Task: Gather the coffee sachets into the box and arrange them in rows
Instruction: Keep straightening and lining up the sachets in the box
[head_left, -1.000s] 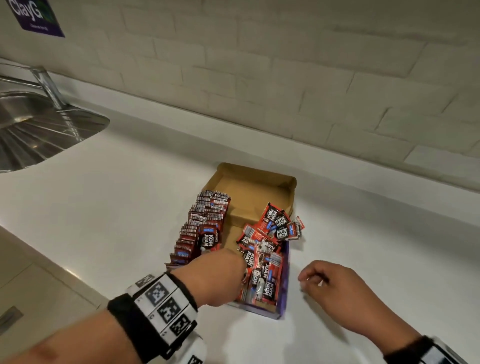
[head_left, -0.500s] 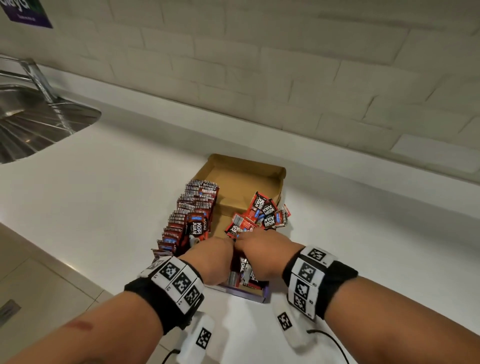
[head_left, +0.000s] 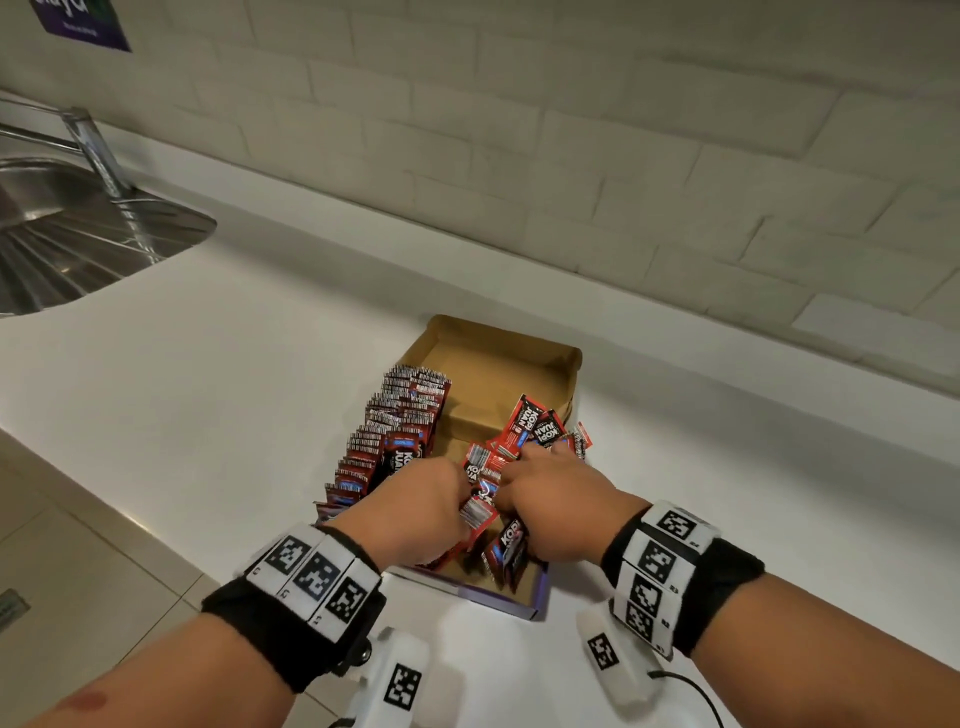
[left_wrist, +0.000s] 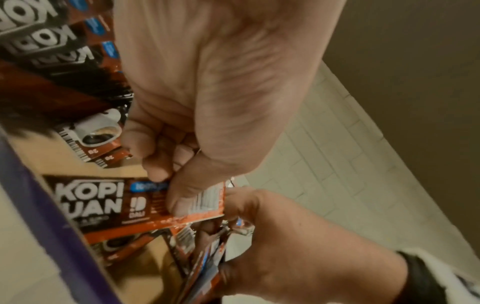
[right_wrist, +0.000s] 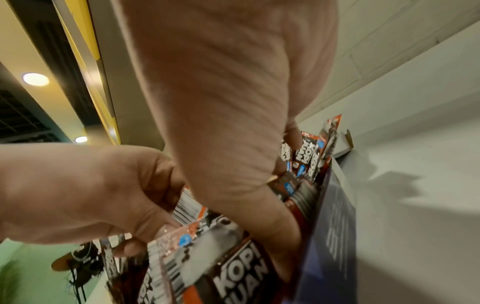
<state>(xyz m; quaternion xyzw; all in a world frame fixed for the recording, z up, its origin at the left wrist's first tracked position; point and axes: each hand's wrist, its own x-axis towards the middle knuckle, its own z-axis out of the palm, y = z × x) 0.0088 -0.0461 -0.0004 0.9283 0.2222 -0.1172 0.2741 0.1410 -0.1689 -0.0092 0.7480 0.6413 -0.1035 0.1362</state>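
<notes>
Head view: both hands are in the box on a white counter, w/ a neat row along the box's left wall and loose sachets on its right. Left hand pinches one sachet; right hand curls round a bunch. Best to square edges, stand them upright beside the row. Fingertips & box floor under hands hidden; wrist views blurred.

Kitchen: steel sink, white counter, tiled wall.
</notes>
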